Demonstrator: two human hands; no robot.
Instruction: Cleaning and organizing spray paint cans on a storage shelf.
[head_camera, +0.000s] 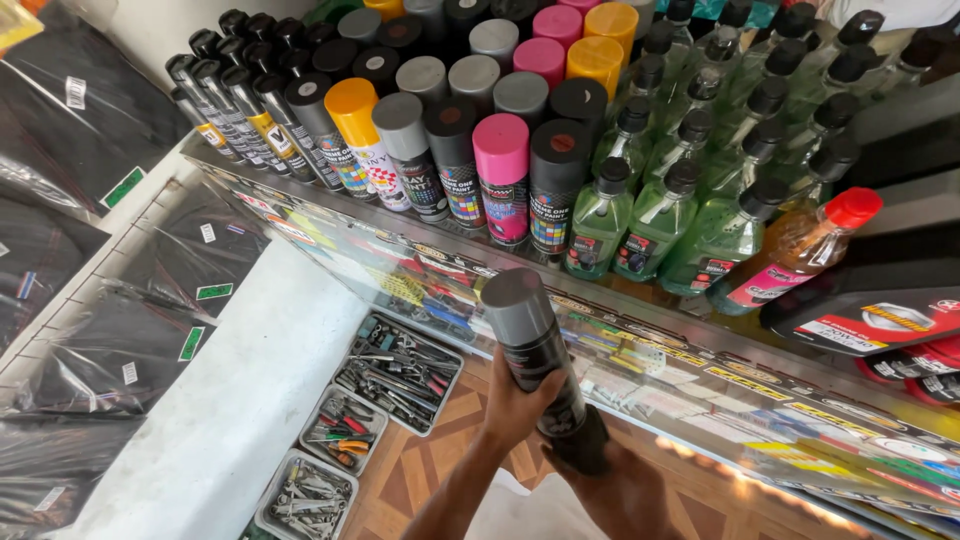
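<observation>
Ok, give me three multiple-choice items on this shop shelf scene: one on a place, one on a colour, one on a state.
1. Where do the trays of tools sit?
A. Below the glass shelf, on the floor
B. On top of the spray cans
C. Among the green bottles

2. What colour is the cap of the held spray can?
A. Pink
B. Grey
C. Yellow

3. How is that can held?
A. Lying on the glass shelf, untouched
B. By one hand only
C. By both hands, left hand and right hand

Answers:
1 A, they lie low beside the white surface.
2 B, its cap is grey.
3 C, both hands grip its body and base.
</observation>
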